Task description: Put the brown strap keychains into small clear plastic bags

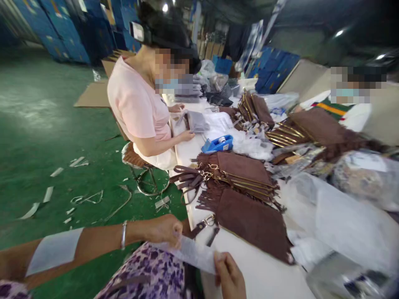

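Observation:
A strip of translucent white film [198,254] stretches between my two hands over the table's near edge. My left hand [166,231], closed, pinches its left end. At the right end, the thumb and fingers of my right hand [229,274] are closed on the film. Another white translucent piece [55,251] lies across my left forearm, above a silver bracelet [124,235]. Just beyond my hands, a brown fringed bag [254,222] lies flat on the white table [264,276], its strap and metal clasp towards the left.
Behind it is a stack of brown bags [246,168] with gold zips. A blue tape dispenser [217,143] and plastic bags [336,220] lie on the table. A person in pink [137,99] sits at the left side; another person [343,108] is across.

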The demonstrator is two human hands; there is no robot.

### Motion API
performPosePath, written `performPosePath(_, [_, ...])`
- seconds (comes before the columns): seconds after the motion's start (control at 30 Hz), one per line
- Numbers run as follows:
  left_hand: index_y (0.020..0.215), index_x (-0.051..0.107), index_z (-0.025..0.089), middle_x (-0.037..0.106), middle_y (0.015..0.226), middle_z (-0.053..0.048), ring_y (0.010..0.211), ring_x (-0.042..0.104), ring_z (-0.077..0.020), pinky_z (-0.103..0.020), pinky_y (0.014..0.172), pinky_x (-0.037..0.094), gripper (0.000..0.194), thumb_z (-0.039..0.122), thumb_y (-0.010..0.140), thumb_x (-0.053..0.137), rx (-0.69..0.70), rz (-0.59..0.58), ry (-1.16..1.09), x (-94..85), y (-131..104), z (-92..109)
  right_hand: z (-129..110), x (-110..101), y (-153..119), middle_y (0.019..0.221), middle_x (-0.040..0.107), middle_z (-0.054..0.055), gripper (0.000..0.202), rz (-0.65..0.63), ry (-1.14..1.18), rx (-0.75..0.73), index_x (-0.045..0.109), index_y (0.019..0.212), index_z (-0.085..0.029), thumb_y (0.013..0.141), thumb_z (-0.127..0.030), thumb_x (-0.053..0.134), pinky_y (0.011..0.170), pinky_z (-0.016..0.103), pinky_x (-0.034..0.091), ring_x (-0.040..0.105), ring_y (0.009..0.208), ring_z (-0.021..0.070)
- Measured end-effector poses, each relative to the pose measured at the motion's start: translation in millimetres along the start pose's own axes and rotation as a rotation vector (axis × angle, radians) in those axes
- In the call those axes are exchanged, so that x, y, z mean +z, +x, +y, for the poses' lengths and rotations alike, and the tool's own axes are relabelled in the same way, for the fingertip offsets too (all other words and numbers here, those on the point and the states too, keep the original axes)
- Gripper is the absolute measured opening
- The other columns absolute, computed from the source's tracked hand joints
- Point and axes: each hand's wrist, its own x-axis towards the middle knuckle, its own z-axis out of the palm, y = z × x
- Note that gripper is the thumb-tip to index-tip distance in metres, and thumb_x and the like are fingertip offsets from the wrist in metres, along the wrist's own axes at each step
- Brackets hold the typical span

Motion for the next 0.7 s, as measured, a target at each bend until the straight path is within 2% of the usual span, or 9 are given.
performPosePath(0.1, [0.062,0.061,0.016,0.07,0.068,-0.005,0.059,0.06,-0.0157,-0.021,0.052,0.039,0.026,0.038,0.074,0.057,0.006,0.002,-0.014,-0.6,-12,4,-4,15,3,0.05,0.043,-0.005,0.059,0.107,-0.064,0.028,0.048,0.06,-0.023,0.075,-0.08,0.049,0.051,0.026,0.035,0.043,0.052,0.0143])
performPosePath(0.2, [0.066,0.062,0.015,0.064,0.061,-0.001,0.054,0.055,-0.0125,-0.019,0.05,0.036,0.029,0.036,0.08,0.049,0.008,0.01,0.014,0.5,-18,4,-9,25,-1,0.051,0.044,-0.004,0.058,0.152,-0.044,0.045,0.049,0.058,-0.023,0.074,-0.078,0.051,0.051,0.025,0.036,0.043,0.053,0.0142])
performPosePath(0.27, [0.067,0.063,0.014,0.061,0.058,0.0,0.052,0.053,-0.0113,-0.018,0.048,0.033,0.03,0.035,0.081,0.047,0.006,0.023,0.055,2.2,-19,1,-10,28,-7,0.053,0.045,-0.004,0.054,0.116,0.055,0.066,0.055,0.065,-0.022,0.076,-0.075,0.053,0.048,0.024,0.035,0.042,0.052,0.0137])
performPosePath(0.33, [0.068,0.063,0.013,0.06,0.057,0.001,0.051,0.053,-0.011,-0.018,0.049,0.033,0.031,0.035,0.083,0.047,0.024,0.023,0.077,3.8,-19,-3,-9,29,-13,0.057,0.05,-0.003,0.054,0.05,0.168,0.098,0.064,0.079,-0.02,0.072,-0.073,0.06,0.048,0.024,0.035,0.045,0.053,0.0141])
performPosePath(0.4, [0.069,0.063,0.013,0.061,0.058,0.0,0.052,0.054,-0.0115,-0.019,0.05,0.034,0.032,0.037,0.084,0.047,0.05,0.01,0.038,4.6,-19,-8,-7,26,-18,0.061,0.055,-0.002,0.055,0.023,0.186,0.111,0.068,0.084,-0.018,0.068,-0.07,0.067,0.051,0.024,0.037,0.047,0.056,0.0144])
performPosePath(0.5, [0.072,0.064,0.012,0.066,0.068,-0.002,0.061,0.058,-0.014,-0.02,0.056,0.038,0.025,0.036,0.076,0.057,0.046,-0.008,-0.108,3.3,-20,-15,-4,20,-19,0.06,0.055,-0.001,0.045,0.066,0.097,0.091,0.066,0.071,-0.017,0.07,-0.062,0.069,0.056,0.024,0.038,0.046,0.058,0.014])
performPosePath(0.53, [0.073,0.064,0.012,0.068,0.071,-0.003,0.064,0.059,-0.0148,-0.02,0.058,0.04,0.022,0.034,0.072,0.061,0.02,-0.001,-0.142,2.1,-21,-17,-3,18,-18,0.061,0.057,-0.001,0.044,0.069,0.087,0.093,0.066,0.072,-0.017,0.072,-0.061,0.069,0.057,0.024,0.038,0.047,0.059,0.0144])
performPosePath(0.63, [0.074,0.064,0.012,0.069,0.073,-0.003,0.066,0.058,-0.0155,-0.02,0.058,0.04,0.019,0.029,0.064,0.067,-0.052,0.05,-0.149,-2.7,-24,-24,0,17,-18,0.074,0.066,0.003,0.046,0.0,0.199,0.125,0.068,0.089,-0.018,0.068,-0.058,0.075,0.064,0.027,0.044,0.057,0.069,0.0183])
performPosePath(0.7, [0.073,0.065,0.012,0.067,0.071,-0.002,0.066,0.058,-0.0154,-0.02,0.057,0.038,0.02,0.031,0.065,0.066,-0.059,0.073,-0.122,-5.3,-26,-26,5,21,-21,0.083,0.069,0.005,0.058,-0.023,0.324,0.142,0.065,0.105,-0.018,0.063,-0.056,0.079,0.071,0.029,0.047,0.062,0.076,0.0212])
